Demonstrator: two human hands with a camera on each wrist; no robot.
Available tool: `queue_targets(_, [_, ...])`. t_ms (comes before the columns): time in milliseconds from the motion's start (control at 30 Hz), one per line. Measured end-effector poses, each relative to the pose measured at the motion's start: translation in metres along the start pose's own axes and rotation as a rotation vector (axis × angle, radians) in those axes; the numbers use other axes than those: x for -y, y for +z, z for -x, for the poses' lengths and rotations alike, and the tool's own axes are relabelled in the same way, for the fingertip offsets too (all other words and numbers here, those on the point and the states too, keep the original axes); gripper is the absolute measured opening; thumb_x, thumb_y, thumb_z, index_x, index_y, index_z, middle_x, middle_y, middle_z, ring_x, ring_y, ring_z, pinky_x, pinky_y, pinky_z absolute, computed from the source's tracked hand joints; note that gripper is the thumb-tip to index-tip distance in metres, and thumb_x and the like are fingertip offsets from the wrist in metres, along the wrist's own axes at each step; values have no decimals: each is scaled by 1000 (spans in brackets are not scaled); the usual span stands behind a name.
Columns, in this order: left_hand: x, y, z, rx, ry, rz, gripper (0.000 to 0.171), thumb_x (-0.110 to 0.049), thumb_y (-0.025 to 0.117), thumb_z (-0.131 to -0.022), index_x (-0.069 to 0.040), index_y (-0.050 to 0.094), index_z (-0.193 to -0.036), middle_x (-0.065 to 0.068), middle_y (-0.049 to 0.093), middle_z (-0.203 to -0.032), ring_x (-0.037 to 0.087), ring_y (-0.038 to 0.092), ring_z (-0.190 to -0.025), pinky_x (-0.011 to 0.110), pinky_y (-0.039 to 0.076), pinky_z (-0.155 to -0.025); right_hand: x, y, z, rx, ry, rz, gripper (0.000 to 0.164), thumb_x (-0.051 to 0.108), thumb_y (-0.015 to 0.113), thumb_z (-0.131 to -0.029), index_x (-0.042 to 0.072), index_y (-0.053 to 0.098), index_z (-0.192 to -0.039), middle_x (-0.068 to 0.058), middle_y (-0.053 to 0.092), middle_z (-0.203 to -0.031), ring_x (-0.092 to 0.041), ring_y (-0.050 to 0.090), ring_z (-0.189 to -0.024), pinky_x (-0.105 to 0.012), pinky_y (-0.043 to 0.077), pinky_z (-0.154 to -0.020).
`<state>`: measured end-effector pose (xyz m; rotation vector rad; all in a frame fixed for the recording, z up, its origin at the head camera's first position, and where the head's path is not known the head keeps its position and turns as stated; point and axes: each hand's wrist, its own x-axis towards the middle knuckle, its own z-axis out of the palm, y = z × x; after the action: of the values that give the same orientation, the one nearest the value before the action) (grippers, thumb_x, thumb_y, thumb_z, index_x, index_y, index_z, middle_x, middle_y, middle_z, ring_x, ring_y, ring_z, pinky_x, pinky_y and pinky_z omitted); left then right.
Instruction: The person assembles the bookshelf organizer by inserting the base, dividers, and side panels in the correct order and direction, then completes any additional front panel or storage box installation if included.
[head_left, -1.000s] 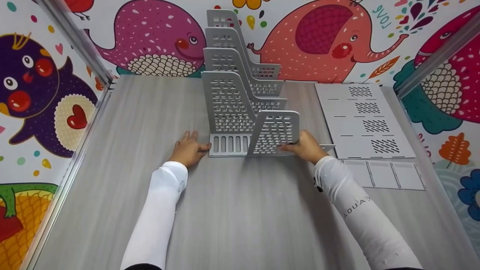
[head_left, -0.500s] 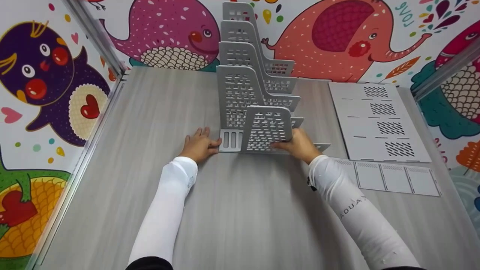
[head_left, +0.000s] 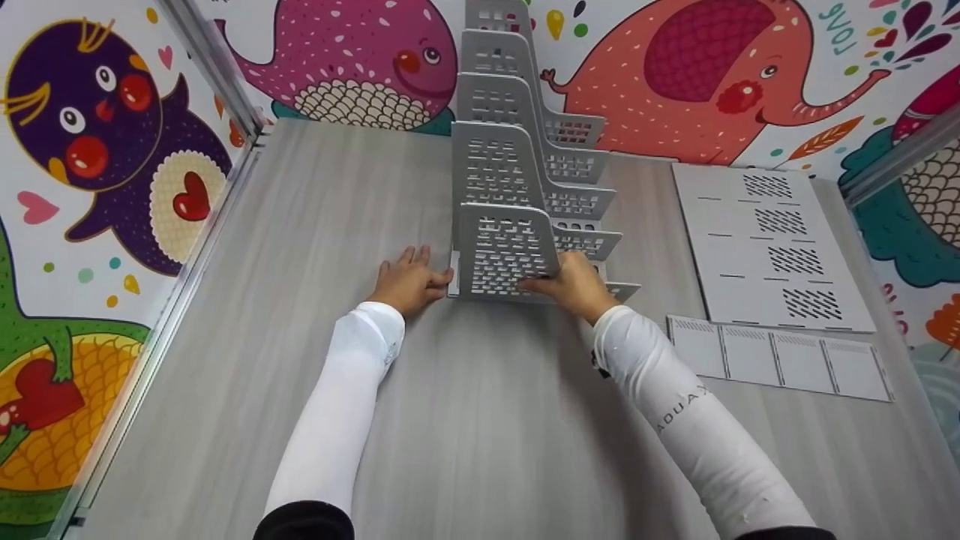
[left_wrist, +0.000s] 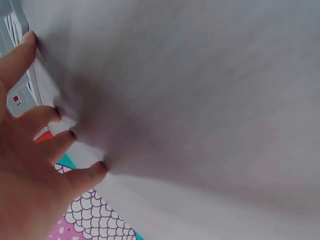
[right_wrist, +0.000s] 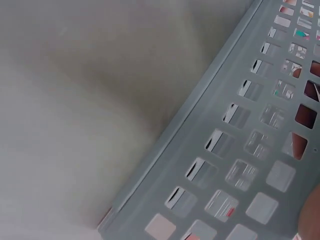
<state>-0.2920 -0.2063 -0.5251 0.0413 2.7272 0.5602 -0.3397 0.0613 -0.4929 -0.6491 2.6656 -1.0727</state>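
A grey desktop file rack stands in the head view, with several perforated upright dividers in a row from front to back. My right hand grips the foremost perforated panel at its right side, thumb in front and fingers behind. The right wrist view shows that perforated panel close up, with part of the hand at the edge. Only a sliver of the slotted base shows at the left. My left hand rests on the table, fingers spread, its thumb against the base's left end.
A large grey panel sheet with slits and hatched patches lies on the right of the table. In front of it lies a narrower sheet divided into several rectangles. Cartoon-printed walls stand around the table.
The front panel has moved left in my right hand, covering the base slots and lining up before the divider behind. My left hand stays by the base. The head view has shifted.
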Motion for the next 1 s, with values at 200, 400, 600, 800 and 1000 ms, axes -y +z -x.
queue_targets(200, [-11,-1,-3,-16,-17,4,38,-34,64,-89,-31,60,-127,11,19,-159,33,12,-149,63,11,-115,7,2,0,-9,9,1,28,27,81,-73,7,76,-92,-10,76,-89,-19,69,-78,-39,54,-73])
queue_targets(400, [-16,-1,-6,-27,-3,-7,34,-34,65,-88,-31,65,-122,12,21,-158,34,13,-149,64,12,-115,7,-1,2,-34,6,-7,26,25,81,-72,7,76,-91,-8,76,-86,-14,67,-73,-35,53,-69])
queue_targets(600, [-16,0,-10,-30,12,16,35,-34,66,-87,-30,65,-122,15,21,-158,37,12,-148,66,10,-113,7,-3,3,-28,27,20,26,26,81,-73,8,76,-91,-8,76,-88,-18,68,-77,-39,53,-72])
queue_targets(800, [-9,0,-8,-38,-4,46,35,-33,67,-87,-26,66,-121,14,21,-158,36,12,-149,65,9,-115,7,0,8,-78,-92,-26,39,24,81,-73,6,71,-105,-8,75,-97,-20,69,-88,-39,53,-82])
queue_targets(1000, [4,2,-2,-38,-4,63,36,-32,67,-88,-24,65,-123,15,20,-158,37,11,-148,64,8,-115,-13,-10,37,-268,-344,-101,70,13,78,-77,4,46,-138,-13,56,-134,-29,50,-126,-44,37,-109])
